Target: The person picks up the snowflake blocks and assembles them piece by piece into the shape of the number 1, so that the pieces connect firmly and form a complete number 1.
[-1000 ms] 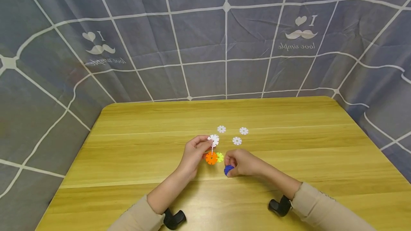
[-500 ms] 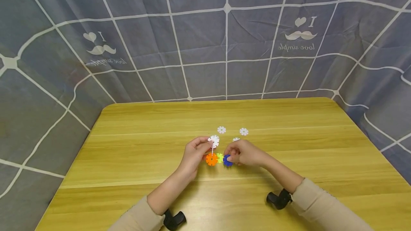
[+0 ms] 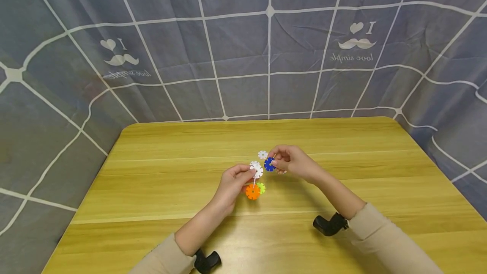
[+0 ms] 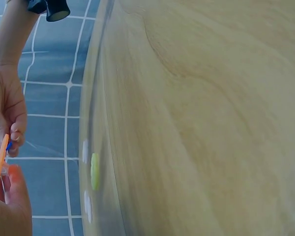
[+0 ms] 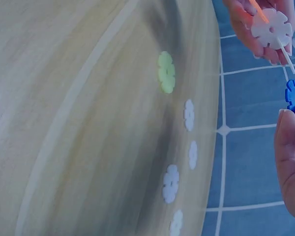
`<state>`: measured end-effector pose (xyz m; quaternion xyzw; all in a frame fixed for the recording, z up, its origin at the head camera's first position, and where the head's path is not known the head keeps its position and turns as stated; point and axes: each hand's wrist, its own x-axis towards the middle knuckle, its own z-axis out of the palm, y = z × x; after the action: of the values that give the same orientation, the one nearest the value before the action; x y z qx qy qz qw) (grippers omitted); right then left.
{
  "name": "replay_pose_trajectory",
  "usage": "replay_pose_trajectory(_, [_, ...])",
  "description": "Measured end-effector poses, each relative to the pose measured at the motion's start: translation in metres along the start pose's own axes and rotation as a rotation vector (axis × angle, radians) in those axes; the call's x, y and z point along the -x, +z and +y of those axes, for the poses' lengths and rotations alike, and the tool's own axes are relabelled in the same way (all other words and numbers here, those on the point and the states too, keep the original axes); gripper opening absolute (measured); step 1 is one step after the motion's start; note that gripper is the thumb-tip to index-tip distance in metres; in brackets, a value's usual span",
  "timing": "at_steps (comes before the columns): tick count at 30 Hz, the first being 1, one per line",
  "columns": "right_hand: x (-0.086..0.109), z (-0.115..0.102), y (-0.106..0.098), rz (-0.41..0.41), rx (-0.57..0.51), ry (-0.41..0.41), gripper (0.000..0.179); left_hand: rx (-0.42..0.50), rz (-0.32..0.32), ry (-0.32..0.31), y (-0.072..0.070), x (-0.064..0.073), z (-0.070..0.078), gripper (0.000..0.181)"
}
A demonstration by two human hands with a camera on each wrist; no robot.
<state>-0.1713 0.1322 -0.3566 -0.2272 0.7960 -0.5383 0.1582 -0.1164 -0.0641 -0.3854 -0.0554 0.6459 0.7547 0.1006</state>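
My left hand (image 3: 232, 183) holds a cluster of slotted snowflake discs: a white disc (image 3: 257, 170) joined to an orange disc (image 3: 253, 192), with another white disc seen edge-on (image 5: 286, 59) in the right wrist view. My right hand (image 3: 298, 164) pinches a blue snowflake disc (image 3: 269, 164) between thumb and fingers. It is raised above the table, just right of the white disc and apart from it in the right wrist view. Under the cluster, a yellow-green disc (image 5: 166, 73) lies on the table.
Several loose white discs lie on the wooden table (image 3: 171, 147), among them one white disc (image 3: 263, 154) beyond the hands. My right hand partly covers others in the head view. A grey curtain (image 3: 243, 54) with white lines hangs behind the table's far edge.
My right hand has lifted the blue disc and carried it away from me, from beside the yellow-green disc to beside the white one. The left hand's cluster has shifted slightly right and turned a little.
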Motion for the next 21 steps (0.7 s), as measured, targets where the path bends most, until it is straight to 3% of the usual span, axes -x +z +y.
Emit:
replay_pose_trajectory(9, [-0.0035, -0.0066, 0.0009, 0.003, -0.066, 0.001, 0.010, 0.004, -0.060, -0.010, 0.0021, 0.0021, -0.0006, 0.024])
replay_pose_trajectory(21, [-0.0051, -0.0085, 0.0044, -0.012, -0.152, -0.015, 0.009, 0.026, -0.084, -0.012, 0.0056, 0.0016, 0.0001, 0.023])
